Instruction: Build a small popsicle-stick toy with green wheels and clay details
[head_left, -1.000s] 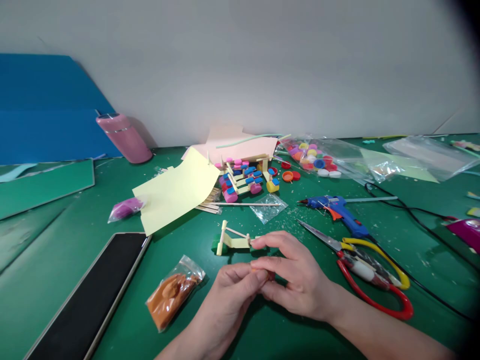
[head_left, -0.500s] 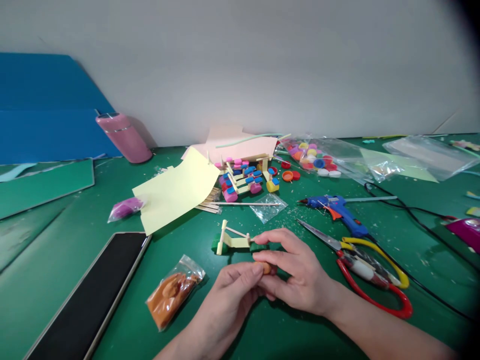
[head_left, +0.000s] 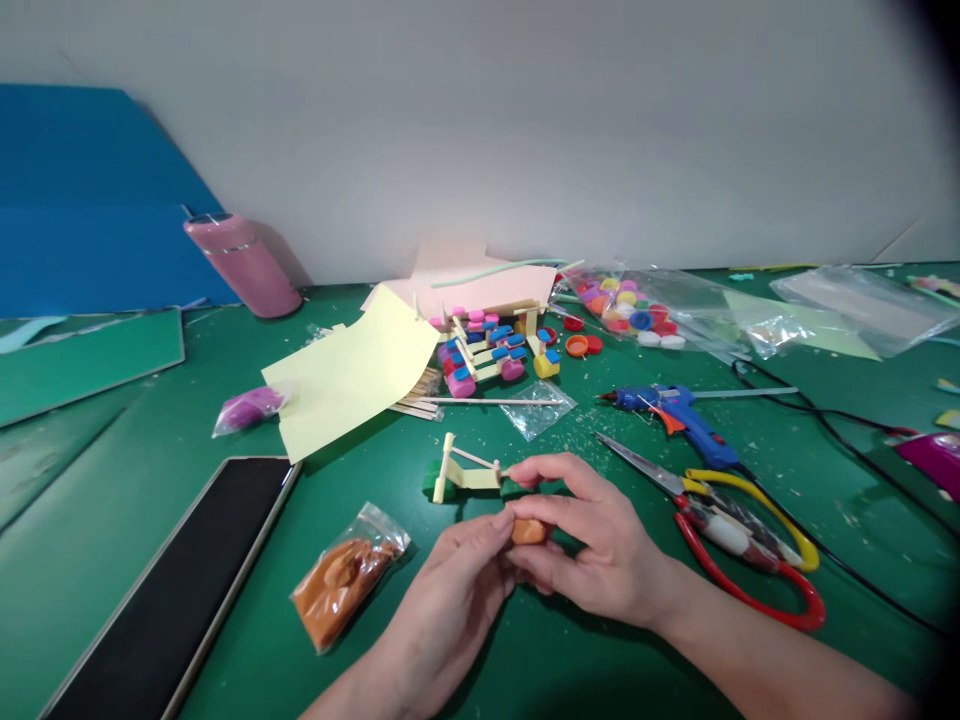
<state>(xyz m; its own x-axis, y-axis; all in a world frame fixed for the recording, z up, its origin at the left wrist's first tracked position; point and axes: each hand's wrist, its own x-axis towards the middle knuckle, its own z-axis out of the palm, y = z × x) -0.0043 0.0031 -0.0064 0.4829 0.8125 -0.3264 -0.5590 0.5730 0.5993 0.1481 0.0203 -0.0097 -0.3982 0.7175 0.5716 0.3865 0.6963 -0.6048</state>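
Observation:
A small lump of orange-brown modelling clay (head_left: pixel 529 531) is pinched between the fingers of both hands. My left hand (head_left: pixel 469 572) grips it from the left, thumb on top. From the right, my right hand (head_left: pixel 592 530) has its thumb and fingers closed around it, with the index finger stretched forward. Just beyond the fingertips stands a small pale-yellow scooter model (head_left: pixel 476 479) with green wheels, its right end partly hidden by that index finger. Left of the hands lies a clear bag of the same orange-brown clay (head_left: pixel 341 590).
A phone (head_left: pixel 172 580) lies at the left. Scissors (head_left: pixel 720 510) and a blue glue gun (head_left: pixel 675 415) with its cable are at the right. Behind are yellow paper (head_left: pixel 349 375), finished small models (head_left: pixel 480 360), a bag of bottle caps (head_left: pixel 622 310) and a pink bottle (head_left: pixel 244 265).
The thumb and fingers have shifted on the clay, so more of the lump shows. Both hands stay in nearly the same place. The camera view has tilted slightly.

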